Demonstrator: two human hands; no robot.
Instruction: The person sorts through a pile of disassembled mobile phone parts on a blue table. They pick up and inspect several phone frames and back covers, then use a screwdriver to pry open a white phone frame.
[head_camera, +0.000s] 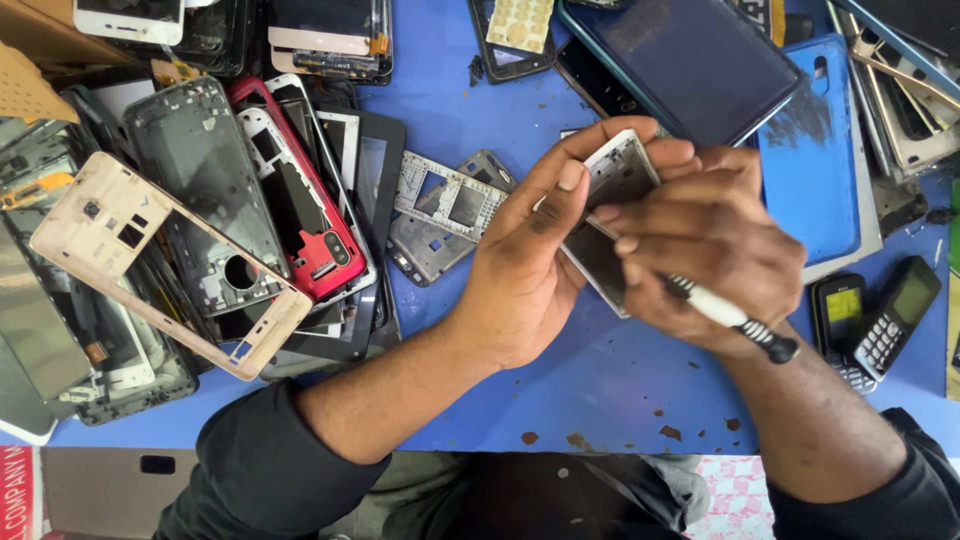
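On the left of the blue table lies a heap of stripped phone parts, with a pale gold phone frame slanting across the top and a red phone frame just to its right. Near the middle lies a grey metal plate with square cut-outs. The left hand is closed on a silver phone frame, thumb stretched along its upper edge and fingers underneath. That frame is a thin, pale metal rectangle with a dark inner panel, held above the table at the centre; its long axis runs from upper right to lower left, and its top end points away from the person. The right hand covers the frame's right side, fingers curled over it, and grips a screwdriver with a white shaft and black ribbed end, which slants down to the right. Farther right lie two small keypad phones, side by side.
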